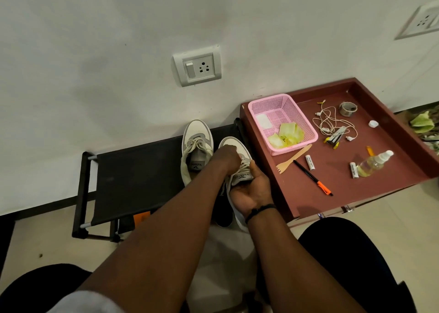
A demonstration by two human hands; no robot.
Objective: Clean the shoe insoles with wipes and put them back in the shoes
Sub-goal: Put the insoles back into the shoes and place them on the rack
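The white-and-grey held shoe [237, 168], toe pointing far toward the wall, is gripped at its tongue by the right hand [251, 189]; the laces are pinched by the left hand [223, 158].

Item count: two shoes [196, 146] [237, 170]; two hands [225, 157] [251, 189]; one pink basket [282, 122]; two white batteries [310, 162] [354, 170]; one wooden fork [293, 158]; one pen [312, 177]; one spray bottle [374, 163]; one tape roll [348, 109]; two wall sockets [197, 65] [420, 22]
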